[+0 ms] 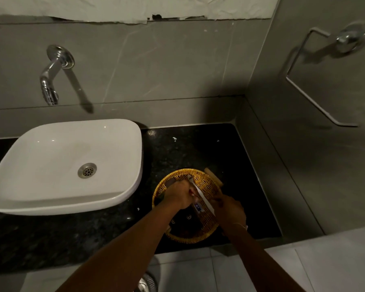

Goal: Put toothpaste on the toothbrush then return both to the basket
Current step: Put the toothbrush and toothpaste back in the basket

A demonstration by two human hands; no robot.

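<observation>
Both hands' fingers (189,191) touch the toothpaste (200,196) over the basket (178,174).

A bathroom: a white countertop basin (65,165) sits left of the hands on black granite (177,148), a chrome wall tap (51,81) above it, and a towel ring (316,81) to their upper right on grey tiles.

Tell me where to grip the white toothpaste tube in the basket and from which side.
Grip the toothpaste tube mid-body, across its flat faces, coming from above. It lies slanted over the wicker basket, whose rim blocks a side approach. Both hands are already at it.
</observation>
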